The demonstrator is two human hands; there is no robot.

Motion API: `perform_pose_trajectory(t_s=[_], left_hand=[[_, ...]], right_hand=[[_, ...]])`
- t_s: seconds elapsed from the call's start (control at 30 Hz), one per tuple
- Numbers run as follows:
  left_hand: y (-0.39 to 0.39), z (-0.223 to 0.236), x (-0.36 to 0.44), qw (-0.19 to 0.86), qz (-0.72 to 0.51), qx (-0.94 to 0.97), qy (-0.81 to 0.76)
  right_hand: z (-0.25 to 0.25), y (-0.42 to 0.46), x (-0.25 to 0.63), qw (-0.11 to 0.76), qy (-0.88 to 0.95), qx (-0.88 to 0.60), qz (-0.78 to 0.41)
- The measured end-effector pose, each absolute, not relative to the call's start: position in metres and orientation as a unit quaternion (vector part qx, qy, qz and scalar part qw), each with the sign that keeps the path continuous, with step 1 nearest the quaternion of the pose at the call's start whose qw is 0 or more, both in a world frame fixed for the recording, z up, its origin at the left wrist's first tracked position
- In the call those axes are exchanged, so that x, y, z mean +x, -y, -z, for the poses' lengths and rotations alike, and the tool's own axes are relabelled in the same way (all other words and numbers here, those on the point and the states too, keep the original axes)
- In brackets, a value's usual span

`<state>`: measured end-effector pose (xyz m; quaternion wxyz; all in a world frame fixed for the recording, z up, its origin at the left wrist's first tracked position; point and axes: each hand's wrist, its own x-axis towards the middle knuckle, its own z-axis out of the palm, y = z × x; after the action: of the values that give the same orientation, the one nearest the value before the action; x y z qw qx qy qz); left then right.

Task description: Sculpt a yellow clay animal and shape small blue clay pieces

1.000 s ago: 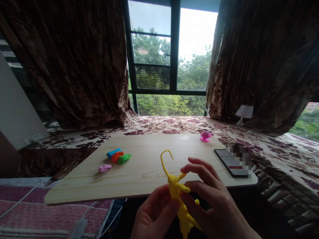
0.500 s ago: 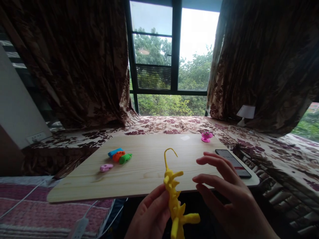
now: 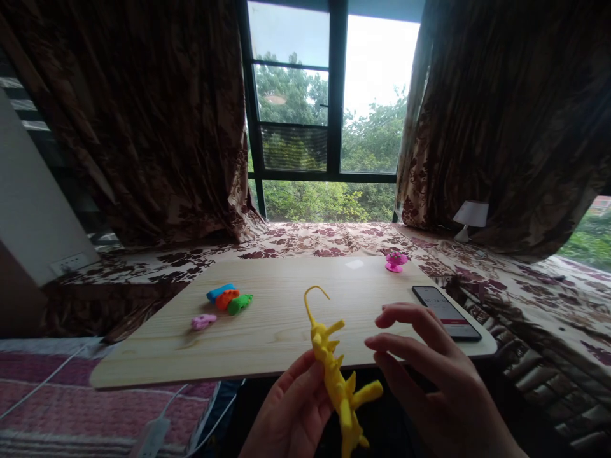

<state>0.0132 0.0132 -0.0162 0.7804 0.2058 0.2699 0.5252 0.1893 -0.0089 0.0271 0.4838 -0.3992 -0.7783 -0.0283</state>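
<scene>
My left hand pinches a yellow clay figure by its side, just past the table's near edge. The figure has a thin curled tail pointing away from me, a row of spikes and stubby legs. To its right, my right hand hovers with fingers apart and bent, holding nothing and not touching the figure. Left on the table lie lumps of clay: blue, orange, green and pale pink.
A wooden table stretches ahead. At its far right sits a bright pink clay piece with green bits; a phone lies by the right edge. A small white lamp stands on the ledge. A power strip is at lower left.
The yellow figure has turned in my left hand, its tail end swinging to the left and its near end to the right. My right hand has barely shifted.
</scene>
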Motion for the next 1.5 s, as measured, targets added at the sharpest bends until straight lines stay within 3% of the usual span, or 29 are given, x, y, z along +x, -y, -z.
perform_pose_trajectory(t_s=[0.23, 1.1, 1.27, 1.5], left_hand=[[-0.019, 0.019, 0.017, 0.66, -0.615, 0.243, -0.356], [-0.007, 0.016, 0.025, 0.616, -0.649, 0.265, -0.36], [-0.01, 0.016, 0.022, 0.654, -0.622, 0.248, -0.353], [-0.012, 0.013, 0.012, 0.764, -0.536, 0.206, -0.296]], right_hand=[[-0.014, 0.011, 0.183, 0.481, 0.771, -0.415, 0.038], [-0.002, 0.0, 0.158, 0.456, 0.776, -0.434, 0.043], [-0.011, 0.004, 0.173, 0.449, 0.784, -0.429, 0.005], [-0.019, 0.011, 0.197, 0.511, 0.748, -0.416, -0.082]])
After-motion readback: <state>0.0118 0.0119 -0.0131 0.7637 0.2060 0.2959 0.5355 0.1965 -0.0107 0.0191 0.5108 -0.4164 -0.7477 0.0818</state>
